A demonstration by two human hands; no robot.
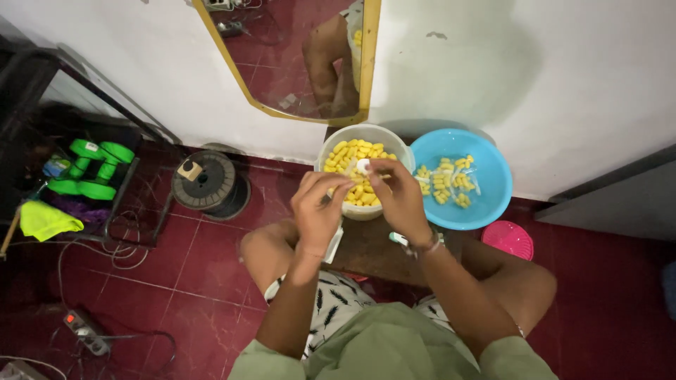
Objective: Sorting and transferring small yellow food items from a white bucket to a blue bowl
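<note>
While the white bowl point(336, 143) is full of yellow pieces, the blue bowl point(493, 151) holds few; both hands point(320, 207) point(400, 200) pinch 1 small white thing point(362, 166).

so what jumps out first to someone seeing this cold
Two hands, left hand and right hand, meet at centre over a white bowl heaped with yellow pieces. Right of it sits a bright blue basin; green dumbbells lie far left on the red floor.
</note>
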